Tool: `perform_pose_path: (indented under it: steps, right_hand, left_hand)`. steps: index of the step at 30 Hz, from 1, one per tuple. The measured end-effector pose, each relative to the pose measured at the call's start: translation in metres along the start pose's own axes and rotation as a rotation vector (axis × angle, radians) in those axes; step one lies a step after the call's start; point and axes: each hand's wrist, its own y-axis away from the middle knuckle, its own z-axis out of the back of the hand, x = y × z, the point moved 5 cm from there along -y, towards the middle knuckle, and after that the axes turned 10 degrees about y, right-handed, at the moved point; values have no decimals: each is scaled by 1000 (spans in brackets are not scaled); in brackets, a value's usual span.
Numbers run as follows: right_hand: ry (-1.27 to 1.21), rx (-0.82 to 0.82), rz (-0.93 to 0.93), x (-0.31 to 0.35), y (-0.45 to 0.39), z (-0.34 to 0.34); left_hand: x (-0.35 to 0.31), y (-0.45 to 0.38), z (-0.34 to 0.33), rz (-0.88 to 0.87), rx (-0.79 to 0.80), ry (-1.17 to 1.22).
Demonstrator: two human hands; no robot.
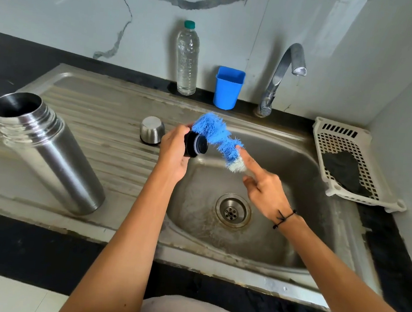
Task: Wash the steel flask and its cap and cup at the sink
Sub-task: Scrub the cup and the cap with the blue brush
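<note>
The open steel flask [46,150] stands upright on the drainboard at the left. Its steel cup [152,129] sits upside down on the drainboard beside the basin. My left hand [174,149] grips the black cap [196,144] over the basin's left edge. My right hand [264,188] holds a blue and white bottle brush [217,138], index finger stretched along its bristles. The bristles lie against the cap.
The steel sink [294,230] has a drain [232,210] in the middle and a tap [282,74] behind it. A plastic water bottle [186,58] and a blue tub [227,87] stand at the back. A white basket [374,198] with a dark scrubber sits at the right.
</note>
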Motion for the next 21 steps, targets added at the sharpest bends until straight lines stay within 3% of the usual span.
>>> perform_pose_path:
  steps: [5,9,13,21]
  right_hand:
    - [-32,48,-80,-8,9,-7]
    - [-56,-44,-107,-1,13,-2]
    - [40,-105,23,20,9,-4]
    - [178,-153,14,1,20,-8]
  left_hand:
    - [0,1,-1,35,-35,130]
    - [9,1,-2,88,-90,266]
    - [20,1,-6,160,-118,286]
    - [10,2,1,223,-154,448]
